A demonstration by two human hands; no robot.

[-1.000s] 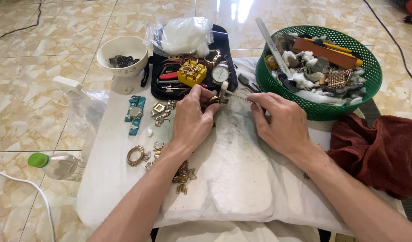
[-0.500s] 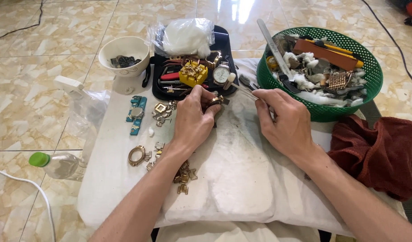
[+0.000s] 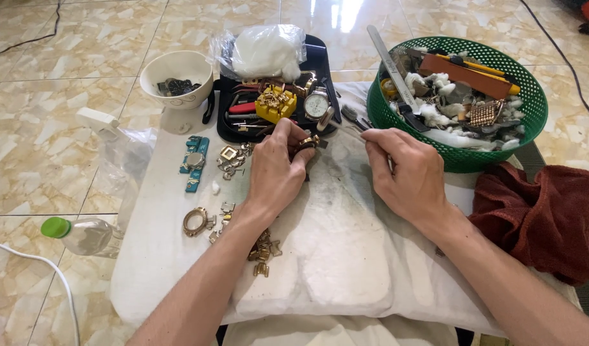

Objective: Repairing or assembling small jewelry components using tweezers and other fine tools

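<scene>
Left hand [image 3: 276, 172] pinches a small gold watch part [image 3: 309, 141] just above the stained white cloth [image 3: 345, 256], steadying it so the right hand [image 3: 406, 173], fingers closed around a thin metal tool [image 3: 347, 130], can reach it. Loose gold links [image 3: 263, 250] lie near the left wrist.

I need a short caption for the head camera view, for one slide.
Left hand pinches a small gold watch part; right hand applies a thin tool.

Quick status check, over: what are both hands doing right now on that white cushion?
Left hand pinching a small gold watch part. Right hand holding a thin metal tool, tip at the part. Black tray and green basket close behind; nothing between the hands.
</scene>
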